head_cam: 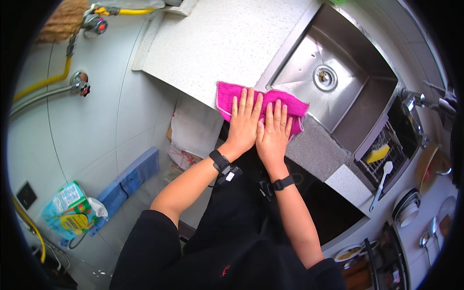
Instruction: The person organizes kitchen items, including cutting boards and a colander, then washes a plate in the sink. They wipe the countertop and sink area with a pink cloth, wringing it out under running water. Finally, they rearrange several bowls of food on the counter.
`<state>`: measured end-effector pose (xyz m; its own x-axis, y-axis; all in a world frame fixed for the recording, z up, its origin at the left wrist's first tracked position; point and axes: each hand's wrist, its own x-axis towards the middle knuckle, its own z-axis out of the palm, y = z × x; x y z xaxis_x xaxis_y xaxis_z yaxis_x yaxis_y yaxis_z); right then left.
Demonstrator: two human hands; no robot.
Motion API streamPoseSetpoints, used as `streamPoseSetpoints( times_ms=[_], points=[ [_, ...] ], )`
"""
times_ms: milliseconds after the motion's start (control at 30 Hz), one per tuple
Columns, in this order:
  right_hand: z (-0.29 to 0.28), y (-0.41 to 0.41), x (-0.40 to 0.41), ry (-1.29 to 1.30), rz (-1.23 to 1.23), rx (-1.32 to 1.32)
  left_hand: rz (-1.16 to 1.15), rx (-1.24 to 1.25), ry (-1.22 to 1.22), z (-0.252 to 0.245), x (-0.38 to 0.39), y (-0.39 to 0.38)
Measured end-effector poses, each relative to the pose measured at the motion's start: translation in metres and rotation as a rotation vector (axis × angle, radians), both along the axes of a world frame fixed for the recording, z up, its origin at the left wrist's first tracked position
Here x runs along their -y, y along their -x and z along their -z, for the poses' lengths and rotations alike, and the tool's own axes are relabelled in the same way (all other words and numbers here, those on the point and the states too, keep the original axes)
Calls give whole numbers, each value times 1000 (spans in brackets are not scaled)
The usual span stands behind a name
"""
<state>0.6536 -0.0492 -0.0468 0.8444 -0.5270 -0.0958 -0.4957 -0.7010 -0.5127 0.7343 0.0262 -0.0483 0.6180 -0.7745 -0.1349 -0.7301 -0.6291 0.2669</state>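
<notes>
A magenta cloth [230,93] lies spread over the front edge of the speckled white countertop [214,47], reaching the near corner of the stainless steel sink [290,69]. Flat on its left half rests my left hand [245,119], fingers extended and pointing away from me. My right hand [274,132] presses flat on the right half, close beside the left, the thumbs near each other. Neither hand is curled around the cloth. Part of the cloth is hidden under both palms. A grey mat [319,148] covers the counter edge to the right of the cloth.
A yellow sponge [377,154] sits in the rack right of the sink, with a white brush [382,183] beside it. Bowls [406,210] stand farther right. At the left wall are a yellow gas hose [43,84], a valve [81,85] and a tissue pack [70,214].
</notes>
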Motion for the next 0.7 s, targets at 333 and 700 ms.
streamPoseSetpoints(
  times_ms=[333, 700],
  points=[
    [3, -14, -23, 58, -53, -116, -87, -74, 80, -4, -25, -13],
    [19, -222, -82, 88, -204, 73, -328, 112, 17, 17, -103, -198]
  ],
)
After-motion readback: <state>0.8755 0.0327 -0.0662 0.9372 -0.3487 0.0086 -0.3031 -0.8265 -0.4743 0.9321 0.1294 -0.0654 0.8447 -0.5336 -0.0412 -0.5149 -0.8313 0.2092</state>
